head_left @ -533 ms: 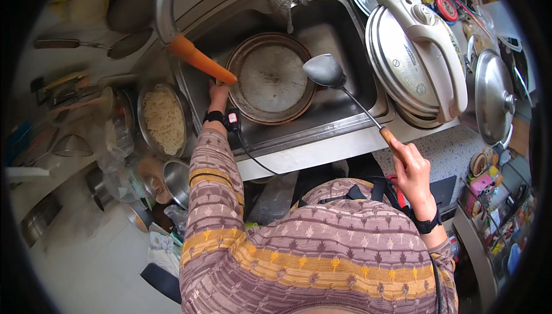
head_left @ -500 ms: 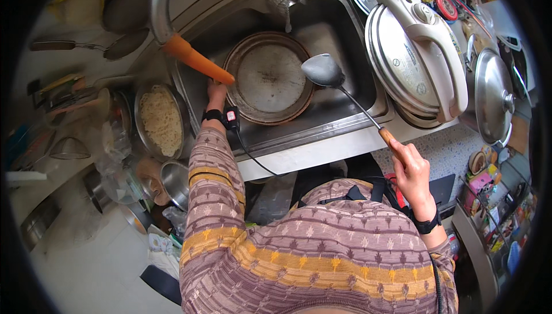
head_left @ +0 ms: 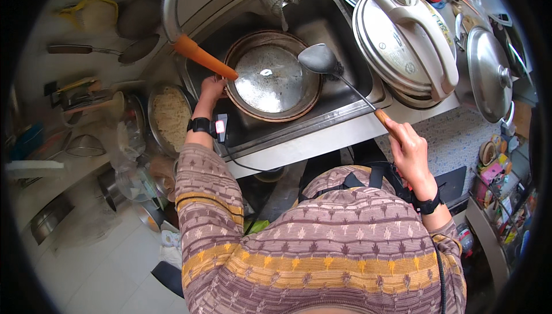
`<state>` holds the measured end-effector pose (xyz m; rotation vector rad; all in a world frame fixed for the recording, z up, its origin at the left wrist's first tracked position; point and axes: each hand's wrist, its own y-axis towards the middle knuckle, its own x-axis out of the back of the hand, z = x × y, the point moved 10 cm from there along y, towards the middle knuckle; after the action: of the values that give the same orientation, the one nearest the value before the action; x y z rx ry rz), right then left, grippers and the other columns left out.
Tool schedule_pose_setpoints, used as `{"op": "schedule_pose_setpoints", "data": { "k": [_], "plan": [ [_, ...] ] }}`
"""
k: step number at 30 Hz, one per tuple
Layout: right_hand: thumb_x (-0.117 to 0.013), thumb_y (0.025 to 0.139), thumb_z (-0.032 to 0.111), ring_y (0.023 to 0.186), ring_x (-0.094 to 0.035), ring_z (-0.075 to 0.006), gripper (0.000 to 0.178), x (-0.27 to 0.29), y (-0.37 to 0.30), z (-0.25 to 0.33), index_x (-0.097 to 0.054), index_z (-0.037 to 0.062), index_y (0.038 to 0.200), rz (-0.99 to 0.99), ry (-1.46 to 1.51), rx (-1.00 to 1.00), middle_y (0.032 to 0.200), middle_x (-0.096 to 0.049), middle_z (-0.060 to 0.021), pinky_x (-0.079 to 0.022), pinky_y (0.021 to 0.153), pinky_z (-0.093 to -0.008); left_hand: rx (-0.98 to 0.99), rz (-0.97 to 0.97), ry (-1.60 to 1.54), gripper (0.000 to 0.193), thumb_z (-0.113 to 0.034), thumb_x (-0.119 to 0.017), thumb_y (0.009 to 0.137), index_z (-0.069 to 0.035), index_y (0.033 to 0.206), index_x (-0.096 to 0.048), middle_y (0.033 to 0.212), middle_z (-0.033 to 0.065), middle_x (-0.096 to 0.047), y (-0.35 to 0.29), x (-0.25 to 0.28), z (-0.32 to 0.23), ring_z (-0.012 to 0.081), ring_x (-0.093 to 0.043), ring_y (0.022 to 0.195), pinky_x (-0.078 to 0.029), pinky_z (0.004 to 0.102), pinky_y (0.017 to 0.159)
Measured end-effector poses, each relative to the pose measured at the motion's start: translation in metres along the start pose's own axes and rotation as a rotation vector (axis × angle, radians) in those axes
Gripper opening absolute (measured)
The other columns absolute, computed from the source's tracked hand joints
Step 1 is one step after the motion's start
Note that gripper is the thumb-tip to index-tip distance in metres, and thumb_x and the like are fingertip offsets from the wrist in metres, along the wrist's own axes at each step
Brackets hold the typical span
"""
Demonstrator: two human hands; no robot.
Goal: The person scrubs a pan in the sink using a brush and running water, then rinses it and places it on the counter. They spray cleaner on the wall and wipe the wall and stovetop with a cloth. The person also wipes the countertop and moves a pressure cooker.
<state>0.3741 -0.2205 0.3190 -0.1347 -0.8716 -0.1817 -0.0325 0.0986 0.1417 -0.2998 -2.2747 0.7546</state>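
Observation:
My left hand (head_left: 214, 87) grips the left rim of a round, brown-stained metal pan (head_left: 248, 105) in the sink; its fingertips are partly hidden. The pan's inside looks shiny, with a bright glare on its bottom. My right hand (head_left: 409, 150) is closed round the wooden handle of a wok spatula (head_left: 319, 58). The spatula's metal head hovers at the pan's right rim; whether it touches is unclear. A faucet with an orange hose end (head_left: 206, 56) reaches over the pan's left edge, close to my left hand.
The steel sink (head_left: 328, 18) surrounds the pan. Right of it stands a white-handled pressure cooker (head_left: 402, 44), with a domed steel lid (head_left: 486, 72) beyond. On the left counter are a pan of pale food (head_left: 169, 116) and a long-handled ladle (head_left: 138, 49).
A bright reflection now shows on the pan's bottom, and its inner wall looks deeper. My left hand and wrist have shifted outward, left of the hose. My right hand still holds the spatula.

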Motion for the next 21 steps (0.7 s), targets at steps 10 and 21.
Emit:
{"op": "schedule_pose_setpoints", "data": {
  "k": [10,21],
  "plan": [
    [-0.057,0.074,-0.003,0.061,-0.058,-0.0315,0.036,0.015,-0.005,0.002,-0.058,0.0084,0.108,-0.044,0.025,0.069,0.075,-0.053,-0.0114,-0.047,0.053,-0.0397,-0.257,-0.289,0.96,0.027,-0.02,-0.058,0.076,0.003,0.09,-0.062,0.092,0.0231,-0.063,-0.094,0.046,-0.145,0.0377,-0.06,0.091,-0.047,0.0432,0.082],
    [-0.056,0.076,-0.002,0.058,-0.058,-0.0313,0.036,0.014,-0.008,-0.002,-0.056,0.0083,0.11,-0.012,0.018,0.111,0.074,-0.051,-0.0118,-0.048,0.051,-0.0396,-0.406,-0.45,1.185,0.02,-0.015,-0.056,0.076,0.001,0.088,-0.061,0.092,0.0225,-0.062,-0.142,0.055,-0.188,0.0404,-0.059,0.091,-0.047,0.0464,0.079]
  ]
}}
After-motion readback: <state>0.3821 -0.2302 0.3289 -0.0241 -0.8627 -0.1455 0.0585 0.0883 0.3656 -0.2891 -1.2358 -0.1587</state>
